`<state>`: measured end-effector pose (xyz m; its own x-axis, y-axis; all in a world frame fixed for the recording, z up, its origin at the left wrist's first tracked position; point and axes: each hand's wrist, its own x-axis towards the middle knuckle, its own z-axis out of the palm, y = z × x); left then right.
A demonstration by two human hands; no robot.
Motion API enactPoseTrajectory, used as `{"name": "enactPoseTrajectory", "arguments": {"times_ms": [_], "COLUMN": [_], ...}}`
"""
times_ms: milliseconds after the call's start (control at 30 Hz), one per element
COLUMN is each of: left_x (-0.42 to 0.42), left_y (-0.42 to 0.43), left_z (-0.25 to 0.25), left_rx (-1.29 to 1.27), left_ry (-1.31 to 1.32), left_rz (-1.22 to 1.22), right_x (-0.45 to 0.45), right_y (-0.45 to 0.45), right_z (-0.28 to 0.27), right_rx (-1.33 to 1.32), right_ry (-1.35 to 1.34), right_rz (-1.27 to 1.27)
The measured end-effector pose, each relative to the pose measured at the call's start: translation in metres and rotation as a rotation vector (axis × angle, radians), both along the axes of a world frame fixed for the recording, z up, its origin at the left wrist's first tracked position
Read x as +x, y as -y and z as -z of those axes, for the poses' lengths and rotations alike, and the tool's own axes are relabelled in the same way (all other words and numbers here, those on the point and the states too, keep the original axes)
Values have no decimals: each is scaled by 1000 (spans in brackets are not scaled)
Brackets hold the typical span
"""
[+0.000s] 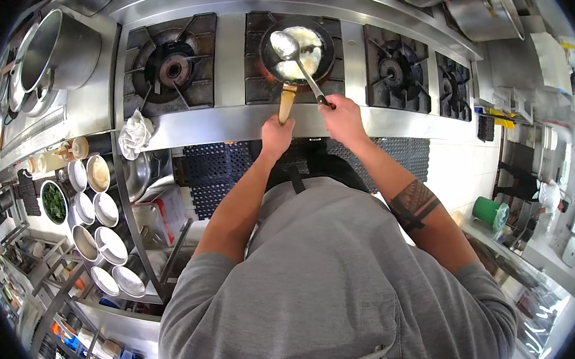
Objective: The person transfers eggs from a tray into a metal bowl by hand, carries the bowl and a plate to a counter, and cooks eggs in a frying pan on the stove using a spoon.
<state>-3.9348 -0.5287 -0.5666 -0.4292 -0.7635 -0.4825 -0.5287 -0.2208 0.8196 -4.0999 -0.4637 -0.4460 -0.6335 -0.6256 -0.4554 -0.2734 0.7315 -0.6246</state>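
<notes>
Left grip (277, 137) closed round pan handle (287, 102); right grip (343, 118) closed round spoon (284, 45). Cloth (136, 134), eight o'clock from pan (329, 52). Spoon hides some food (309, 37).

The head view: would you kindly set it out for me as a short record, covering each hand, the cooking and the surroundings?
Left hand: closed around the wooden handle of the frying pan
Right hand: holding a metal spoon by its dark handle
Spoon position: bowl over the pan; contact with the food unclear
Pan contents: white food, possibly egg
Pan location: on the stove, second burner from the left
Nearby: white cloth on the stove's front edge, green leaves in a round container
</notes>
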Motion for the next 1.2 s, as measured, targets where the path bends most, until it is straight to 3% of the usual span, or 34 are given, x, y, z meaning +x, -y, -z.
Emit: {"name": "enactPoseTrajectory", "arguments": {"times_ms": [133,367,433,667,767,900,967,1000,1133,1200], "left_x": [1,0,-2,-5,-4,-4,-4,-4,-5,-5], "left_y": [2,-2,-4,1,0,1,2,1,1,0], "left_z": [-5,10,12,-8,4,4,0,1,5,3], "left_rx": [40,-15,-56,-23,-55,-66,-38,-37,-72,-74], "left_ry": [-11,-32,-46,67,64,45,50,50,62,67], "left_rz": [1,6,-1,31,41,33,26,26,31,35], "right_x": [13,31,31,10,-7,-35,-44,-42,-46,-41], "right_y": [7,-3,-11,-37,-51,-76,-93,-89,-88,-80], "right_z": [-17,-17,-14,-19,-22,-20,-7,-25,-25,-13], "right_rx": [23,7,-126,-212,-181,-14,-182,-162,-120,-307], "right_ry": [-21,460,716,807,735,413,-224,-335,-511,-469], "right_rz": [-38,227,377,405,399,262,-88,-141,-217,-220]}}
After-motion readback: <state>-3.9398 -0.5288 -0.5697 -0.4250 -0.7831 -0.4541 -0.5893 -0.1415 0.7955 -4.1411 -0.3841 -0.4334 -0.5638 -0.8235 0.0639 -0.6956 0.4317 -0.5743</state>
